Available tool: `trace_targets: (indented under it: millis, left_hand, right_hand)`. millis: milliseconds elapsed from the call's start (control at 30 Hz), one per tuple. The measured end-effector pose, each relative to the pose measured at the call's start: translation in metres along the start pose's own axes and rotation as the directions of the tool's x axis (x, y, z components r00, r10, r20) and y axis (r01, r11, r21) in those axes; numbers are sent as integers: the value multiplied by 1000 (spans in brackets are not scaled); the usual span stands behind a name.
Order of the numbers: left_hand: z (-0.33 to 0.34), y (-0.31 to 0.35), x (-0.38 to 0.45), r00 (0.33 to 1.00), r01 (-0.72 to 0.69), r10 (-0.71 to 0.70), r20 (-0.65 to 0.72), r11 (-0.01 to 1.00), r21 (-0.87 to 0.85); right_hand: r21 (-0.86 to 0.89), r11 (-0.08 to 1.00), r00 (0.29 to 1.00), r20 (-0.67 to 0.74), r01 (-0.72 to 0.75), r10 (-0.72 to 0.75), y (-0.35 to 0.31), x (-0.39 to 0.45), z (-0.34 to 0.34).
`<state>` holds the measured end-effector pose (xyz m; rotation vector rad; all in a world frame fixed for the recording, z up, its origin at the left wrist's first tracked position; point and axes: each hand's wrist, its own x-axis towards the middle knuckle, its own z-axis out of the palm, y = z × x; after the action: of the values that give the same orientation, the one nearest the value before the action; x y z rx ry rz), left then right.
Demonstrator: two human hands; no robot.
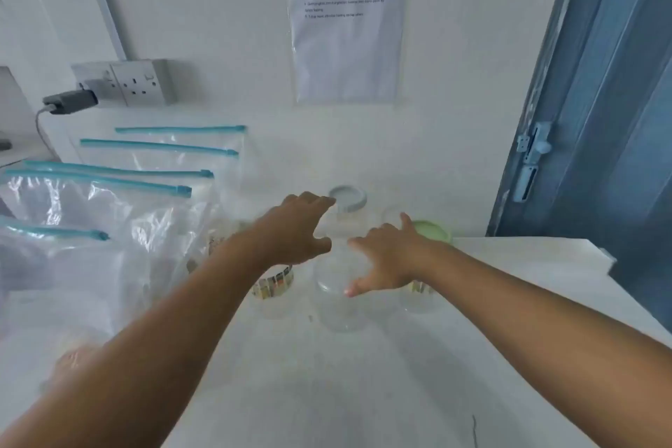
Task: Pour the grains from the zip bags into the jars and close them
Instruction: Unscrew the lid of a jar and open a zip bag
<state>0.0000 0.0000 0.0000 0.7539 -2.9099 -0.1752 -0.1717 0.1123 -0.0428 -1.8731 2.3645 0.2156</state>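
Hands: while both bare arms reach forward over the bench, the left hand [298, 225] hovers with fingers spread and loose, grasping nothing, its fingertips near the grey-lidded jar; the right hand [385, 258] is splayed flat with straight fingers, holding nothing, above the lidless jar.
Bench: smooth white bench [327, 393] with a matte top, its right edge ending beside a blue door frame [600, 120].
Jars: four clear, round, see-through jars stand close together in front of the hands, as far as the blur lets me count.
Grey-lidded jar: clear jar with a round pale grey screw lid [348, 197], furthest back.
Green-lidded jar: clear jar with a round pale green lid [434, 231], on the right, partly hidden by the right wrist.
Lidless jar: clear open-mouthed jar [336, 302], nearest, directly under the right fingers.
Labelled jar: clear jar with a colourful patterned band [272, 285], under the left wrist.
Zip bags: five crinkly transparent plastic zip bags with teal slider strips [109, 193], overlapping on the left of the bench; grain contents are too blurred to tell.
Wall: laminated white printed sheet [347, 22]; grey double socket [142, 82] with a dark plug adapter [71, 101].
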Motion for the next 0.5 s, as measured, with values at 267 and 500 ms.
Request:
trace_targets:
  millis: [267, 500]
  left_hand:
    - [46, 6, -43, 994, -44, 24, -106, 980, -193]
    - [93, 6, -85, 997, 37, -65, -43, 885, -464]
  right_hand:
    - [10, 1000, 992, -124, -18, 19, -22, 2, 23]
    - [45, 995, 996, -12, 86, -86, -6, -17, 10]
